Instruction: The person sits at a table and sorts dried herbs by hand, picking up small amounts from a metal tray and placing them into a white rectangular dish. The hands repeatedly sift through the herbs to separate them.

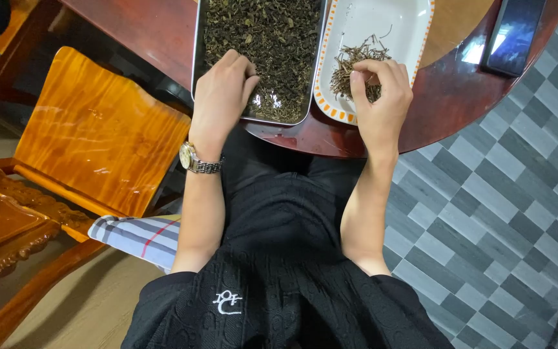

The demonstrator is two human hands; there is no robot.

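Note:
A metal tray full of dark dried leaves sits on a round dark-red table. My left hand, with a wristwatch on the wrist, rests on the tray's near edge, fingertips pinched in the leaves. To its right lies a white dish with an orange-patterned rim holding a small pile of brown stems. My right hand hovers over that pile, fingers curled together around some stems.
A dark phone lies on the table at the far right. A glossy wooden chair stands to my left, with a striped cloth by my seat. Grey checkered floor tiles spread to the right.

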